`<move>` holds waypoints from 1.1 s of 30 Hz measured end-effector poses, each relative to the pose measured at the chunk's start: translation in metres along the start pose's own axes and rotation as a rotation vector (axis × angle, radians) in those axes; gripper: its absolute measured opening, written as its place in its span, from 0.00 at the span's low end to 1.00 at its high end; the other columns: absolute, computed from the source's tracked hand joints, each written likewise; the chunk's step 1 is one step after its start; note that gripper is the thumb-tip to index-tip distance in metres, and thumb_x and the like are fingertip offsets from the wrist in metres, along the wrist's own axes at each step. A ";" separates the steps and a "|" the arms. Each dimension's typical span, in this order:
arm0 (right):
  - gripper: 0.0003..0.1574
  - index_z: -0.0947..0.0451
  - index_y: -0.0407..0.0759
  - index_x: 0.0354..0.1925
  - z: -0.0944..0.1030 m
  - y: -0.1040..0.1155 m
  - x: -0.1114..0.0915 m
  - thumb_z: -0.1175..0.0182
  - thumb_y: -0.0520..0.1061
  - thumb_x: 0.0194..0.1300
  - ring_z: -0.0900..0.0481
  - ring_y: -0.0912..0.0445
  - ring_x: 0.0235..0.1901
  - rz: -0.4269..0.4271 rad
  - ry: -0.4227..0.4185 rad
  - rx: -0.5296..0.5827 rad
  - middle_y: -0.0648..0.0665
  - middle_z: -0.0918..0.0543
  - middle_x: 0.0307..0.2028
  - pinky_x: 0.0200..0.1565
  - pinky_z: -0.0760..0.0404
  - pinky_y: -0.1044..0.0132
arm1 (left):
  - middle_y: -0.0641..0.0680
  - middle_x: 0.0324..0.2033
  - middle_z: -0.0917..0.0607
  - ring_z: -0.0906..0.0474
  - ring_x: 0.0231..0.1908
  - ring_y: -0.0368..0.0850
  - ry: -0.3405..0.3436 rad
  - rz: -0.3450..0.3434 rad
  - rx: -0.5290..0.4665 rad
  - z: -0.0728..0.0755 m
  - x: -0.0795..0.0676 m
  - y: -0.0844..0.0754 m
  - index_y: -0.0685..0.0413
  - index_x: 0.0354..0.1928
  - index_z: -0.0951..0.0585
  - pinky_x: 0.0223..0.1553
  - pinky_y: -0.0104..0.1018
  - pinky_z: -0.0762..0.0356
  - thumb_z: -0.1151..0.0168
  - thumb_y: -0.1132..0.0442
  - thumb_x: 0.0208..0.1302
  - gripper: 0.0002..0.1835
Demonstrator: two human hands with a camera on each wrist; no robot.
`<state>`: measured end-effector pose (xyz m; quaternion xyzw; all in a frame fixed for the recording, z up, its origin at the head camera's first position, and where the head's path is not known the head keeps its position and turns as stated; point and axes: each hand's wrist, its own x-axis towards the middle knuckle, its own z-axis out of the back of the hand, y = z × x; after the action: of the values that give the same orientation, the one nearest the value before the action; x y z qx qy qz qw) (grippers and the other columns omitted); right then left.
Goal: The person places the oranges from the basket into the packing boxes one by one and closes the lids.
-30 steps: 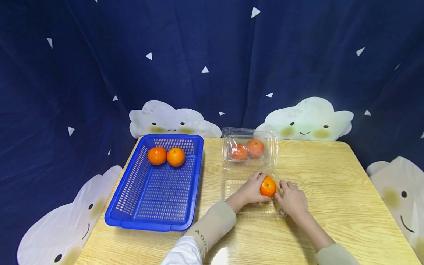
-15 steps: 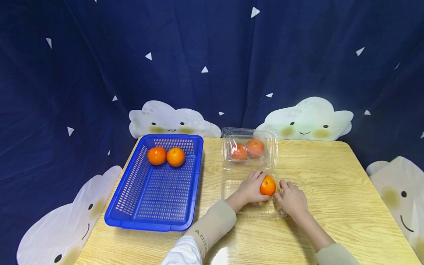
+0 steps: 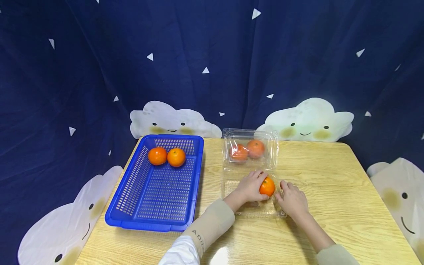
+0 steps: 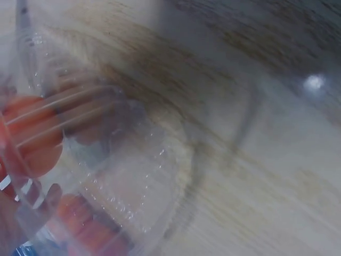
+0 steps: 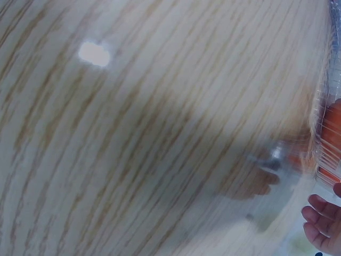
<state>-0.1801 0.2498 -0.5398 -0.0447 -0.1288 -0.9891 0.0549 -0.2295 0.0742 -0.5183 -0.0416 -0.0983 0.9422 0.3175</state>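
Note:
My left hand (image 3: 250, 187) grips an orange (image 3: 267, 187) from its left side, over the near half of a clear plastic clamshell box (image 3: 233, 184) lying unfolded on the table. Thumb and fingers lie round the fruit. Two more oranges (image 3: 255, 148) show through the clear plastic of the far half. Just outside the box's right edge, my right hand (image 3: 293, 199) has loosely bent fingers, thumb tip close to the held orange. In the right wrist view its fingers (image 5: 319, 213) hold nothing. The left wrist view is blurred; an orange (image 4: 34, 136) shows behind the clear plastic.
A blue mesh basket (image 3: 197, 184) stands on the left of the wooden table (image 3: 334, 184), with two oranges (image 3: 176, 157) at its back end. Behind the table hangs a dark blue curtain (image 3: 185, 33) with white clouds.
The left hand and its orange have shifted very slightly left. The right hand, box and basket stay in place.

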 end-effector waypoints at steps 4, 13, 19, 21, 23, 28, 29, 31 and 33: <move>0.21 0.31 0.38 0.43 0.000 0.000 0.000 0.43 0.50 0.56 0.25 0.41 0.35 0.004 -0.009 0.000 0.35 0.24 0.38 0.31 0.28 0.46 | 0.49 0.61 0.35 0.37 0.58 0.43 -0.009 -0.021 0.005 0.004 0.001 0.001 0.45 0.65 0.38 0.50 0.37 0.30 0.38 0.39 0.49 0.42; 0.20 0.31 0.38 0.43 0.001 0.001 -0.001 0.43 0.50 0.57 0.25 0.42 0.33 0.011 -0.005 -0.006 0.37 0.24 0.37 0.30 0.28 0.48 | 0.49 0.59 0.30 0.36 0.60 0.45 -0.081 -0.066 0.040 0.021 0.005 0.006 0.47 0.63 0.34 0.60 0.40 0.39 0.44 0.42 0.54 0.35; 0.20 0.31 0.38 0.43 0.002 0.001 -0.001 0.44 0.50 0.57 0.25 0.42 0.34 0.003 0.002 0.000 0.37 0.24 0.38 0.31 0.28 0.47 | 0.51 0.60 0.31 0.37 0.60 0.46 -0.140 -0.084 0.101 0.043 0.007 0.010 0.50 0.62 0.32 0.60 0.44 0.40 0.47 0.43 0.56 0.33; 0.20 0.31 0.38 0.44 0.002 0.001 -0.001 0.44 0.50 0.57 0.25 0.42 0.34 0.002 0.004 0.001 0.37 0.24 0.38 0.31 0.27 0.48 | 0.50 0.60 0.30 0.36 0.59 0.45 -0.148 -0.074 0.121 0.052 0.007 0.011 0.49 0.62 0.32 0.59 0.43 0.38 0.47 0.43 0.56 0.33; 0.20 0.31 0.38 0.44 0.001 0.001 -0.001 0.44 0.50 0.57 0.25 0.42 0.34 0.002 0.003 0.003 0.37 0.24 0.38 0.31 0.27 0.48 | 0.49 0.59 0.30 0.36 0.59 0.45 -0.141 -0.063 0.143 0.060 0.007 0.013 0.48 0.62 0.33 0.59 0.42 0.38 0.46 0.42 0.56 0.33; 0.21 0.31 0.38 0.44 0.001 0.001 -0.001 0.44 0.50 0.56 0.25 0.41 0.34 0.007 -0.003 0.004 0.36 0.24 0.38 0.32 0.27 0.47 | 0.49 0.61 0.31 0.37 0.60 0.47 -0.110 -0.026 0.176 0.079 0.006 0.017 0.45 0.65 0.35 0.59 0.45 0.39 0.45 0.40 0.55 0.36; 0.21 0.31 0.38 0.44 0.002 0.001 -0.001 0.44 0.50 0.56 0.25 0.41 0.34 0.007 -0.003 0.004 0.36 0.24 0.38 0.32 0.27 0.47 | 0.49 0.60 0.30 0.36 0.60 0.47 -0.113 -0.022 0.179 0.081 0.005 0.018 0.45 0.64 0.34 0.59 0.45 0.39 0.46 0.40 0.55 0.35; 0.21 0.31 0.38 0.44 0.002 0.001 -0.001 0.44 0.50 0.56 0.25 0.41 0.34 0.008 -0.004 0.002 0.36 0.24 0.39 0.32 0.27 0.47 | 0.48 0.59 0.30 0.36 0.59 0.46 -0.127 -0.017 0.185 0.087 0.004 0.022 0.45 0.63 0.33 0.58 0.44 0.38 0.45 0.41 0.55 0.34; 0.21 0.31 0.38 0.44 0.002 0.001 -0.001 0.44 0.50 0.57 0.25 0.41 0.34 0.009 -0.005 0.004 0.36 0.24 0.39 0.32 0.27 0.47 | 0.48 0.58 0.28 0.35 0.58 0.45 -0.152 -0.013 0.190 0.091 0.004 0.026 0.45 0.61 0.31 0.58 0.43 0.38 0.45 0.42 0.55 0.32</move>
<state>-0.1789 0.2497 -0.5383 -0.0475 -0.1306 -0.9885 0.0589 -0.2604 0.0418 -0.4349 0.0610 -0.0325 0.9456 0.3180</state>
